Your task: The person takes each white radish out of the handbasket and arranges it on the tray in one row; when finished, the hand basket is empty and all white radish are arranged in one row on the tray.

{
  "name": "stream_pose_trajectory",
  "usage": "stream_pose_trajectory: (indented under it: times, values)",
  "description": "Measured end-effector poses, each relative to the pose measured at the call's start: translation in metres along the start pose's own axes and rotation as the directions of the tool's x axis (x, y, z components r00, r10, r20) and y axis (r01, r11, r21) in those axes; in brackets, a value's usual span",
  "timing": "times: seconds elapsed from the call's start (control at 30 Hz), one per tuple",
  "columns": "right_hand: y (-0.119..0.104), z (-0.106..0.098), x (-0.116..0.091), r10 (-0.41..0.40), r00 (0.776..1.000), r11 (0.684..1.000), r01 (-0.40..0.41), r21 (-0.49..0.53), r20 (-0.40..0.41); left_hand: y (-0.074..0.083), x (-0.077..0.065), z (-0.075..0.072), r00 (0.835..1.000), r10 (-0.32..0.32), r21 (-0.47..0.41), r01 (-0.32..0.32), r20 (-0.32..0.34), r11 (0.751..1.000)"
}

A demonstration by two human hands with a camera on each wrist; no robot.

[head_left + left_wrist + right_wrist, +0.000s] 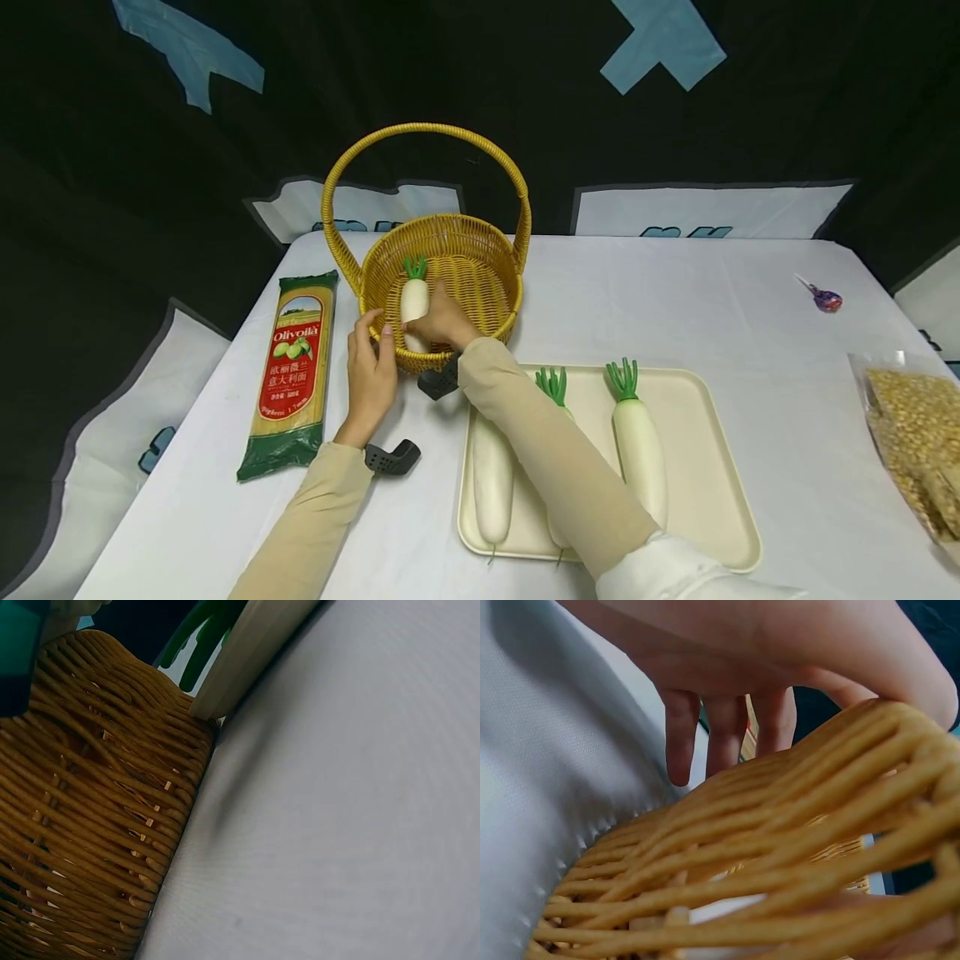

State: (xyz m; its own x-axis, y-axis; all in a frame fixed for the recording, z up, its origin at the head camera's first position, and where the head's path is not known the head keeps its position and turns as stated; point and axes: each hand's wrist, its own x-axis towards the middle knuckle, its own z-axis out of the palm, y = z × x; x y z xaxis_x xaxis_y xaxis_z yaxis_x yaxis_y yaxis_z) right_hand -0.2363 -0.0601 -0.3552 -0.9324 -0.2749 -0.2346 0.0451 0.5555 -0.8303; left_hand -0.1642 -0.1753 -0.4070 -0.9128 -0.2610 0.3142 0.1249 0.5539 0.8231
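Observation:
A yellow wicker basket [480, 287] with a tall arched handle stands at the table's back. My right hand [444, 321] reaches inside it and grips a white radish [415, 298] with green leaf stubs, its lower part partly covered by the fingers. At the basket's near left side, my left hand [371, 375] holds the rim, thumb over the edge. In the right wrist view, the left hand's fingers [724, 735] extend along the outside of the weave. The left wrist view shows the basket's wall [97, 802] close up.
A cream tray [708, 492] carries three more radishes, one partly hidden under my right forearm. A spaghetti packet [292, 358] lies left of the basket. To the right are a wrapped lollipop [827, 300] and a bag of yellow kernels [918, 425].

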Motion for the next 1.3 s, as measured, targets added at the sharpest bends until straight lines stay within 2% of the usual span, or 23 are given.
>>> stream_pose_trajectory:
  times: [0.37, 0.63, 0.83, 1.13, 1.3]
  values:
    - [0.001, -0.002, -0.001, -0.018, 0.998, 0.996, 0.013, 0.084, 0.059, -0.002, 0.0, 0.0, 1.0, -0.008, 0.006, 0.008, 0.012, 1.0]
    - [0.005, -0.002, 0.0, -0.023, 0.996, 0.995, 0.014, 0.099, 0.086, -0.001, -0.002, 0.0, 1.0, -0.014, 0.005, 0.014, 0.014, 1.0]
    - [0.006, -0.003, 0.001, -0.045, 0.993, 0.986, 0.028, 0.162, 0.106, 0.0, -0.002, 0.0, 1.0, -0.019, 0.007, 0.019, 0.013, 1.0]
    - [0.003, -0.01, -0.001, -0.061, 0.995, 0.955, 0.035, 0.294, 0.078, 0.0, -0.001, 0.0, 1.0, -0.01, -0.001, 0.01, 0.001, 1.0]
    - [-0.001, -0.013, -0.004, -0.067, 0.997, 0.913, 0.045, 0.404, 0.041, 0.0, -0.001, 0.0, 1.0, -0.01, 0.004, 0.01, 0.003, 1.0]
